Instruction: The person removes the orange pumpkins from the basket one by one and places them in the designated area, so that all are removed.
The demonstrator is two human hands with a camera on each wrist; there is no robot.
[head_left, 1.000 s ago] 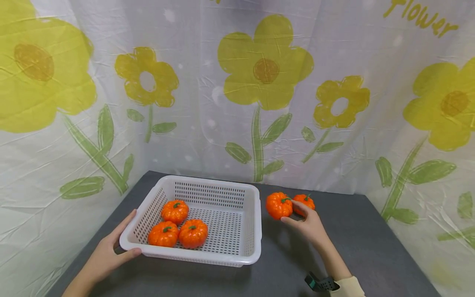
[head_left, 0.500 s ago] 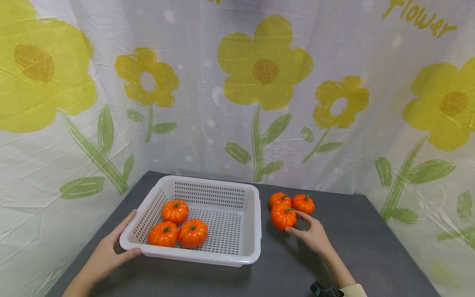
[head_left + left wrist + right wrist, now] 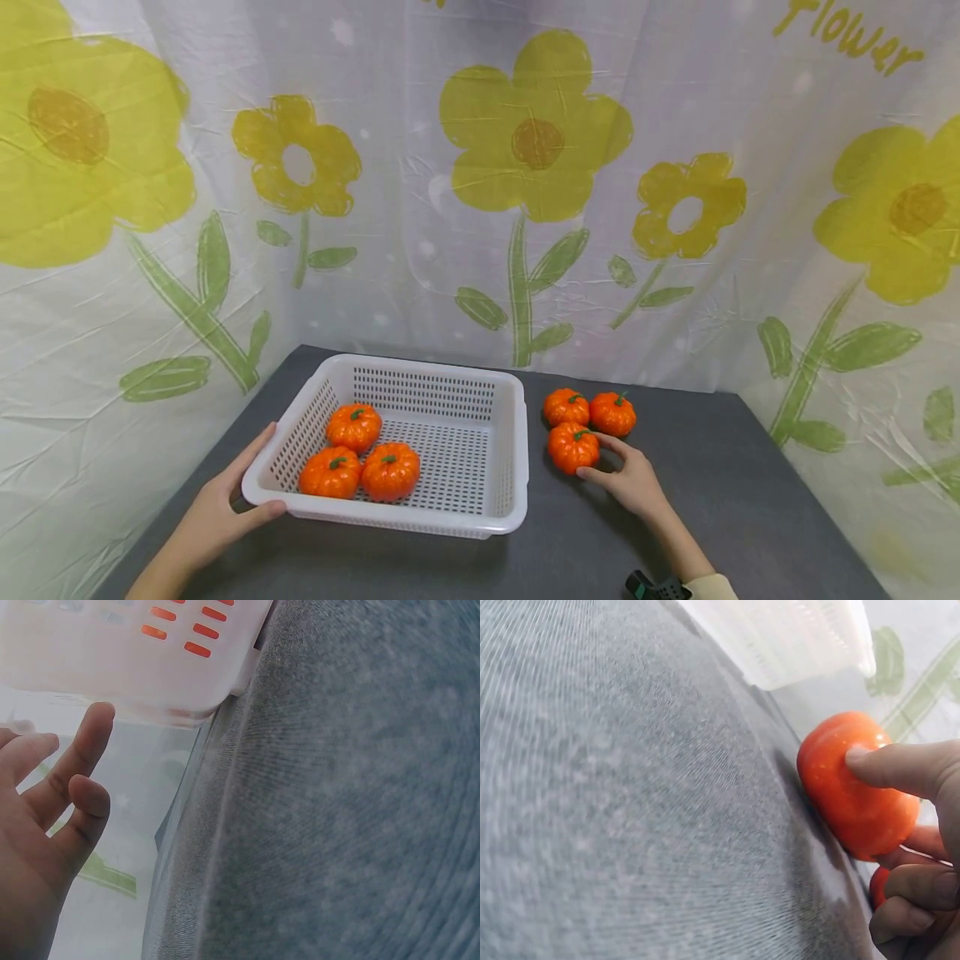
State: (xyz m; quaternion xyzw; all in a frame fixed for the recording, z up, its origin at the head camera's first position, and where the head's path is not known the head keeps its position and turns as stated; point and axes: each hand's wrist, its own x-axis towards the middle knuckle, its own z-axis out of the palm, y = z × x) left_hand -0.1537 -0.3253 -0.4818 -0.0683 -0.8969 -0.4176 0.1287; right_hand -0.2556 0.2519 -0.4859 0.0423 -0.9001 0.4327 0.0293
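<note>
In the head view, my left hand [image 3: 213,512] touches the near left corner of a white plastic basket [image 3: 390,523], fingers along the left rim and thumb at the front rim. The left wrist view shows its fingers [image 3: 86,742] extended and slightly bent by the basket wall [image 3: 112,671]. Right of the basket, my right hand [image 3: 630,479] pinches a small orange pumpkin [image 3: 572,448], thumb against its side in the right wrist view [image 3: 855,802]. This pumpkin is at the table surface, in front of two more pumpkins [image 3: 566,407] [image 3: 612,414].
Three orange pumpkins [image 3: 353,427] [image 3: 330,472] [image 3: 391,472] lie in the left part of the basket. A dark grey table [image 3: 720,500] carries everything. Behind and beside it hangs a white curtain [image 3: 405,250] printed with yellow flowers.
My right hand has brought its pumpkin toward the near side and lowered it, uncovering the pumpkin behind. The left hand and the basket have stayed put.
</note>
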